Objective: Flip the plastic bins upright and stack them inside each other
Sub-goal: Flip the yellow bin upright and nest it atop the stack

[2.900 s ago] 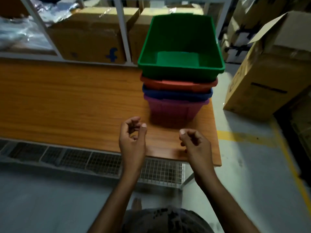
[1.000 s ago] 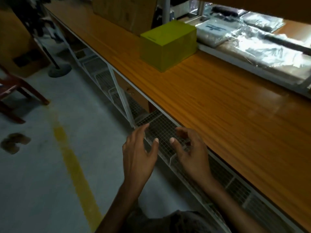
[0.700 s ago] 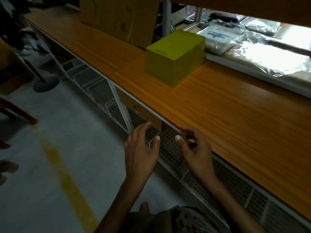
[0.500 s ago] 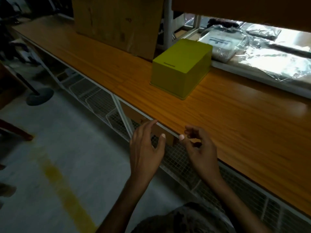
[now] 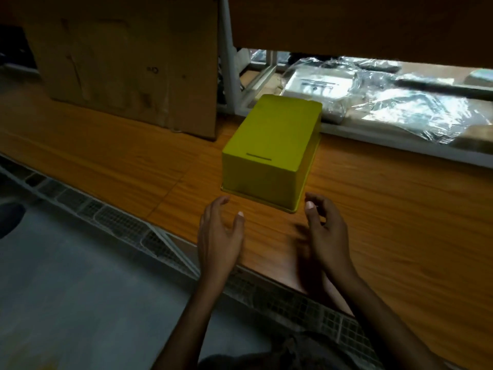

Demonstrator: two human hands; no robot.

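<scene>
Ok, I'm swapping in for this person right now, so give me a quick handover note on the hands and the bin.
Left hand: open, empty, just short of the yellow bin.
Right hand: open, empty, near the bin's front right corner, blurred.
Yellow bin: upside down on the wooden table, in front of the cardboard box.
Done: nothing on this bin.
Left: grasp it, flip it upright, nest it with the other bins, which are out of view.

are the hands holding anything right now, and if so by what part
Nothing is held. The left hand and right hand are both open and empty, just short of the upside-down yellow bin on the table, not touching it.
</scene>
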